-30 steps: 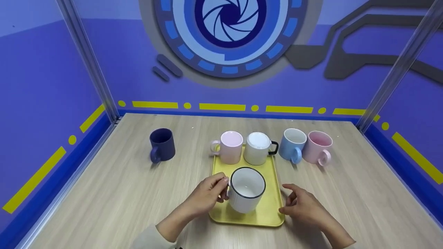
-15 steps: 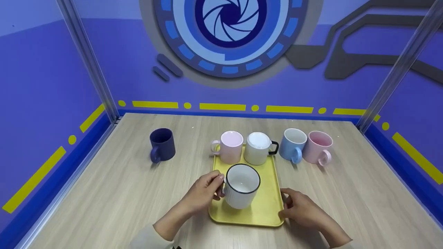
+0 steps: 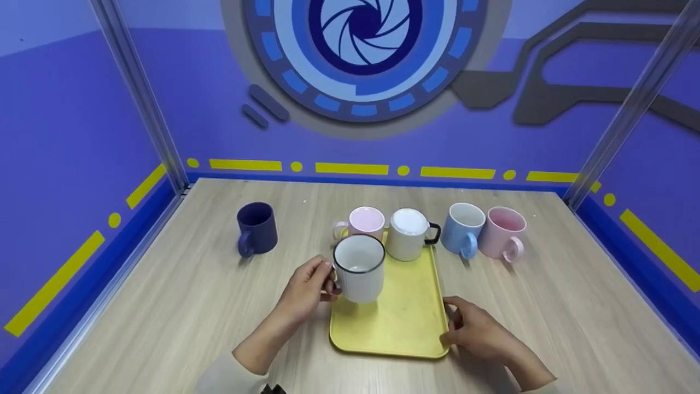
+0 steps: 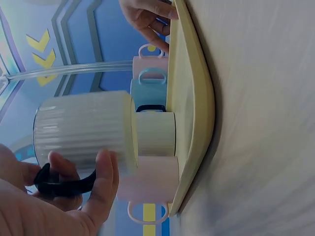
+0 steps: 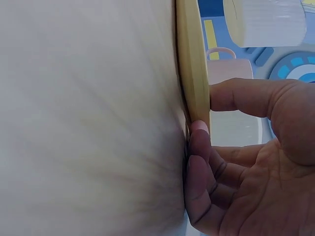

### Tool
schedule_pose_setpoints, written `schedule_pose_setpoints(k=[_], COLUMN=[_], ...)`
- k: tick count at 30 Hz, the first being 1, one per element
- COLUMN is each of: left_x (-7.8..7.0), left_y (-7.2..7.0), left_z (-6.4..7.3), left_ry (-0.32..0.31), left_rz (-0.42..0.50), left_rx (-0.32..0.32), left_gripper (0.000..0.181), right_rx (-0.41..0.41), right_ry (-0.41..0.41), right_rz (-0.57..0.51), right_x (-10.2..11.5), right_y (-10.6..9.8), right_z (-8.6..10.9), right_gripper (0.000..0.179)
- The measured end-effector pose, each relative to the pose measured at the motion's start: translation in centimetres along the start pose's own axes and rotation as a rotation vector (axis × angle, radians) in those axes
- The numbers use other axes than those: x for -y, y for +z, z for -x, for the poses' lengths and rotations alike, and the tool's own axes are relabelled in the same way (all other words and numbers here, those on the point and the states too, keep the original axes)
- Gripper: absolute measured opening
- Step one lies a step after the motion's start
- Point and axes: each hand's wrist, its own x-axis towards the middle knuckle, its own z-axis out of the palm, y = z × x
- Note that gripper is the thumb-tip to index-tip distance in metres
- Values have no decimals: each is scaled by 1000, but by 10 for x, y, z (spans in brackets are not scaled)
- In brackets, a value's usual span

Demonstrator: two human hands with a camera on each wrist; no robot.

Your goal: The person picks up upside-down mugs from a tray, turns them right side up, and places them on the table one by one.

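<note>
The left hand [image 3: 303,289] grips the dark-rimmed mug [image 3: 359,276] by its black handle [image 4: 65,187], which seems to help keep it upright in the air over the yellow tray [image 3: 404,323]. Across from that grip, the right hand [image 3: 477,331] pinches the tray's edge, likely to stop it sliding. Past the held mug, a pale pink mug [image 3: 366,220] and a plain white mug [image 3: 404,242] sit bottoms up on the tray, handles pointing outward, maybe so they fit side by side

The table [image 3: 164,323] is viewed from above, forward and down, by the head camera; the yellow tray [image 3: 402,325], shared by all three views, is caught closer, low and sideways, in both wrist views.
</note>
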Motion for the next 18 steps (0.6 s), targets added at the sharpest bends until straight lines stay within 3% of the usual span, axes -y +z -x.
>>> schedule_pose_setpoints(k=[10, 18], left_x=[2, 12], left_y=[-13, -26], left_z=[-7, -17], left_ry=[-85, -154], left_rz=[146, 208], left_rx=[-212, -330], left_gripper=[27, 24], right_rx=[-4, -1], right_ry=[-17, -17], right_rz=[-11, -33], right_x=[-1, -2], right_y=[-1, 0], right_z=[0, 1], right_gripper=[80, 78])
